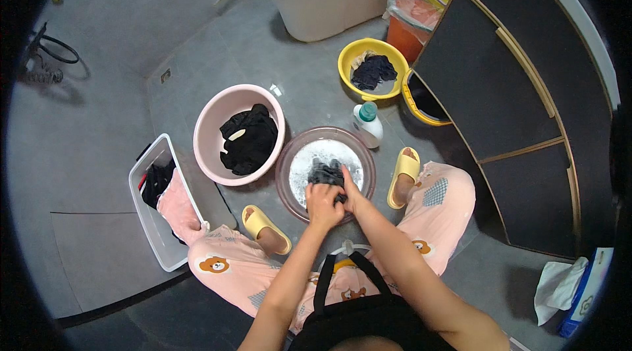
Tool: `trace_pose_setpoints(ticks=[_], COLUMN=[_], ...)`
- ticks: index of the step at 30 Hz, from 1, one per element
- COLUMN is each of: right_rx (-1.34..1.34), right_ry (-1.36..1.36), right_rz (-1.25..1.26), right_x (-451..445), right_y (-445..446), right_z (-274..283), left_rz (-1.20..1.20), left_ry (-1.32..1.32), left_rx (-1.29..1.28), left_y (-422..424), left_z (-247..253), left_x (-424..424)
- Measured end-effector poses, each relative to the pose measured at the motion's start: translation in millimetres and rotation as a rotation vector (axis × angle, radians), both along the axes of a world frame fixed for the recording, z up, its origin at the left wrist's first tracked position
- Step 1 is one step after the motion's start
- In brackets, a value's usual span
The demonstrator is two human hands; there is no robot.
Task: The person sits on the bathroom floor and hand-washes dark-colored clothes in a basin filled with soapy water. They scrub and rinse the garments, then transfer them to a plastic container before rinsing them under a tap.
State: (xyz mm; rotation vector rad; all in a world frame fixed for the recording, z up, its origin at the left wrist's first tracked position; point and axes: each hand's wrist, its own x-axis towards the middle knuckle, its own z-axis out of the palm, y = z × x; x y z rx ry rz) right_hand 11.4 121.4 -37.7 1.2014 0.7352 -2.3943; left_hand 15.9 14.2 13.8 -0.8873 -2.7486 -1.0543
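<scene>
Between my feet stands a brownish translucent basin (pixel 285 173) of water topped with white suds (pixel 302 161). Over its near half, my left hand (pixel 323 203) and my right hand (pixel 351 188) grip a wet dark garment (pixel 326 172) between them. The far part of the cloth is bunched up and looks soapy. My fingers hide some of it, so its kind cannot be told. Just past the basin's right rim is a white bottle with a green cap (pixel 368 124).
A pink basin (pixel 201 153) holding black clothes (pixel 252 146) stands left, near a clear plastic bin (pixel 170 262) with clothing. Farther off are a yellow basin (pixel 345 82) with dark cloth, a black bucket (pixel 411 104), a lined orange bin (pixel 402 37) and a toilet (pixel 326 5). A dark cabinet (pixel 503 79) borders the right.
</scene>
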Motion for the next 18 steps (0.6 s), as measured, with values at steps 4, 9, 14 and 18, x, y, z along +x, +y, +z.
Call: trace_pose_setpoints(ticks=[4,9,14,18], right_rx=[-0.290,0.144,-0.207,-0.286], right_ry=[0.028,0.039,0.129,0.115], right_rz=[0.020,-0.262,-0.130,-0.029], right_x=[-8,8,0,-4], right_y=[20,-41,-15,-15], right_z=[-43,3,35,23], left_rz=[-0.074,0.478,0.265,0.229], left_ry=[-0.013,-0.229,-0.283,0.082], left_rx=[0.103,0.226,0.281,0.160], left_y=[14,-12,-7,7], left_z=[13,-49,-25,0], left_x=[12,-16,-16,-1])
